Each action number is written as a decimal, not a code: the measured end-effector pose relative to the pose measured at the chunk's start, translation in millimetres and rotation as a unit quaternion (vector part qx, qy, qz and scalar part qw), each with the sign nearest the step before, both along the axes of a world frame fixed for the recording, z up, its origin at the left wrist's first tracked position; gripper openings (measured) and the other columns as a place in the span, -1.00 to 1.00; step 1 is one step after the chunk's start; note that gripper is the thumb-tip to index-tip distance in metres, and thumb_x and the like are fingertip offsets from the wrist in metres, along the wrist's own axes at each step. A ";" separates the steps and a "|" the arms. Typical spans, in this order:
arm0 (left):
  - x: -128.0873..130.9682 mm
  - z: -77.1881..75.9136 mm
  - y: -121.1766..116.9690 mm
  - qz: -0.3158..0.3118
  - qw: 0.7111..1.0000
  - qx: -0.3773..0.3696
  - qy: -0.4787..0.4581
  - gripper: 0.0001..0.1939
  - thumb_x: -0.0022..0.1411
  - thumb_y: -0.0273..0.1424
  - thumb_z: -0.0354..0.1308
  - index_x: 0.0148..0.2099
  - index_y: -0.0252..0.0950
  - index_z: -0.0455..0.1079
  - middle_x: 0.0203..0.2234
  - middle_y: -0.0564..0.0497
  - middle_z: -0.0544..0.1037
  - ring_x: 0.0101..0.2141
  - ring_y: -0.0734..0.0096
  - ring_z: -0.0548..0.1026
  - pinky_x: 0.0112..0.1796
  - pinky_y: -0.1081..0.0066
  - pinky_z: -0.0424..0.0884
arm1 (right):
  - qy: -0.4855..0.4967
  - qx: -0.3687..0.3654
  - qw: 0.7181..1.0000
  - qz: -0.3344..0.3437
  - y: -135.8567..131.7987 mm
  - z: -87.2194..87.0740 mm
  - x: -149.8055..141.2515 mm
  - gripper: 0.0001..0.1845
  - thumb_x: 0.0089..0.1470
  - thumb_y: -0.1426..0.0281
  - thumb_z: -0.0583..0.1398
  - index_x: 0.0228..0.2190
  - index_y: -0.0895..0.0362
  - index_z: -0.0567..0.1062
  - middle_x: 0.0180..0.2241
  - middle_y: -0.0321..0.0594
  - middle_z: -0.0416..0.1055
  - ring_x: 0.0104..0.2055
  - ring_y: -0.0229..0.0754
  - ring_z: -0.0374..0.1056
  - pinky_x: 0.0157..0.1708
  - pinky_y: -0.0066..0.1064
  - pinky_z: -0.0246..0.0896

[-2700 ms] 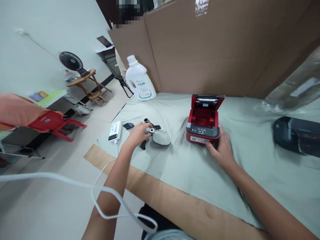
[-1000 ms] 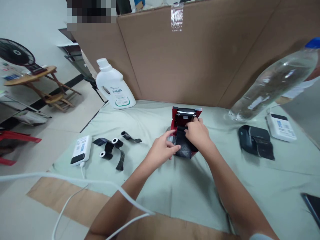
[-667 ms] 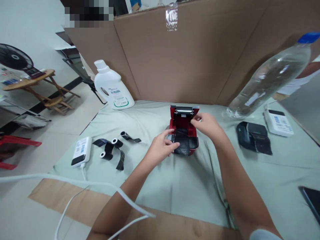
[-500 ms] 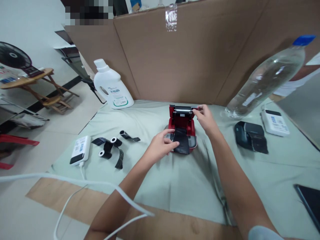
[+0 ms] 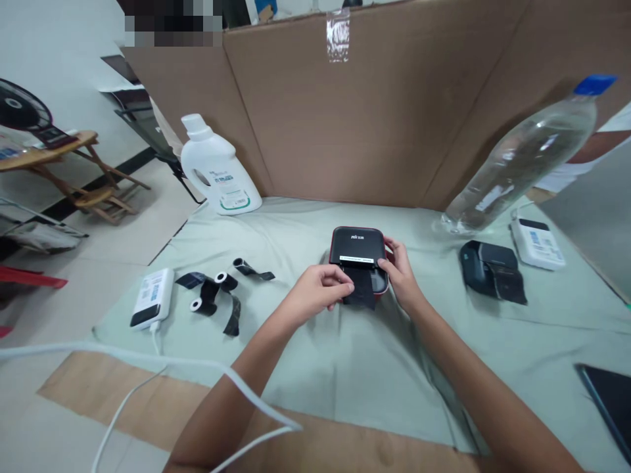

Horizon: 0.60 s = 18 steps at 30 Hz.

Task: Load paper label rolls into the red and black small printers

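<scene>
A small red-and-black label printer sits on the cloth in front of me with its lid down. From its front slot a black paper strip hangs toward me. My left hand is closed at the strip's left edge, thumb against the curled fingers. Around the printer's right side wraps my right hand, its thumb on the lid's front corner. To the left lie several black paper rolls with loose tails. A second, dark printer, also with a black strip out, stands at the right.
A cardboard panel closes off the back. Against it lean a white jug and a large clear bottle. White power banks lie at both sides. A white cable crosses the foreground. A dark tablet rests at right.
The printer's lid was up and is now down. My right hand has come down and toward me with it, onto the printer's right side. My left hand stays at the strip.
</scene>
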State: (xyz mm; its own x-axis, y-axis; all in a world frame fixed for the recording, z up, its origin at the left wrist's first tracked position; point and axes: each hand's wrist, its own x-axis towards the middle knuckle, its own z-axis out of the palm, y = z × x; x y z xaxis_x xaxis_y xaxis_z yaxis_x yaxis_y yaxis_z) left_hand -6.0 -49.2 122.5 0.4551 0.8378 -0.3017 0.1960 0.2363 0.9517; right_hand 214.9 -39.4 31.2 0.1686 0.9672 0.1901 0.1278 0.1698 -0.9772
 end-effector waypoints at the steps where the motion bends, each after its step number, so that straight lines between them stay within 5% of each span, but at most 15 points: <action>1: 0.1 0.0 0.2 -0.001 1.000 -0.004 -0.002 -0.82 0.09 -0.33 0.32 -0.36 -0.34 0.44 -0.64 0.12 0.41 -0.67 0.64 0.28 -0.59 0.55 0.15 | 0.001 0.005 1.000 0.000 -0.3 -2.0 -1.8 -0.38 0.14 0.17 0.16 0.19 -0.02 0.18 0.35 -0.04 0.15 0.35 -0.06 0.17 0.32 -0.10 0.07; 11: 0.8 -4.2 0.5 0.001 0.997 -0.057 -0.045 -0.76 0.05 -0.30 0.36 -0.34 -0.33 0.42 -0.67 0.14 0.38 -0.68 0.64 0.28 -0.63 0.57 0.08 | 0.014 -0.043 0.999 -0.018 -4.9 -4.5 -9.9 -0.25 0.18 -0.01 0.11 0.28 0.06 0.18 0.38 -0.03 0.15 0.40 -0.09 0.10 0.39 -0.15 -0.02; 18: 0.2 -0.8 -1.8 -0.005 0.995 -0.075 -0.062 -0.75 0.04 -0.29 0.38 -0.33 -0.33 0.44 -0.65 0.11 0.42 -0.68 0.64 0.31 -0.64 0.58 0.09 | 0.034 -0.059 0.998 -0.014 -2.5 2.5 -9.1 -0.34 0.22 0.06 0.07 0.26 0.05 0.24 0.35 -0.09 0.22 0.38 -0.05 0.15 0.30 -0.16 0.14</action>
